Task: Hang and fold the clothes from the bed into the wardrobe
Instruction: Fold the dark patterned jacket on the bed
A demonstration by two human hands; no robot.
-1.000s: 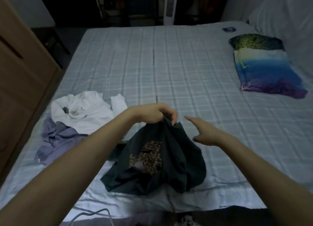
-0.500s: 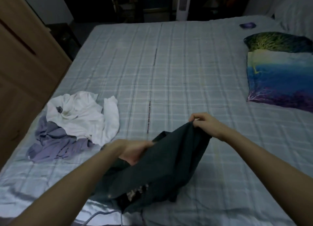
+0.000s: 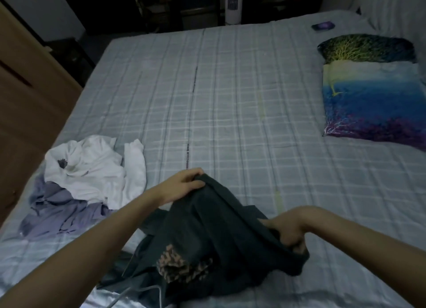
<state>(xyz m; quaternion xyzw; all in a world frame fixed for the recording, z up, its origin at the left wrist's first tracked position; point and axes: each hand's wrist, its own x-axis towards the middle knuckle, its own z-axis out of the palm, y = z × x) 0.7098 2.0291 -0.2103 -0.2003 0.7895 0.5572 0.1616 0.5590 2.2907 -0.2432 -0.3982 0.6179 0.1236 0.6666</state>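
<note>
Gripping dark shirt [image 3: 214, 234] — left hand [image 3: 182, 185], right hand [image 3: 285, 229] — near bed [image 3: 230, 100] edge

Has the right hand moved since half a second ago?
Yes. The right hand has dropped back toward the near edge of the bed, lower on the dark garment, and grips its fabric there.

Light: dim, bluish.
Bed [image 3: 230, 104]: pale checked sheet, fills most of the view.
Pillow [image 3: 368, 95]: right side, blue, green and purple tree print.
Wardrobe [image 3: 27, 95]: brown wood, left edge.
Fan [image 3: 232, 3]: white tower, past the far edge of the bed.
Wall [image 3: 41, 5]: pale, far left.
Far room: dark, details unclear.
</note>
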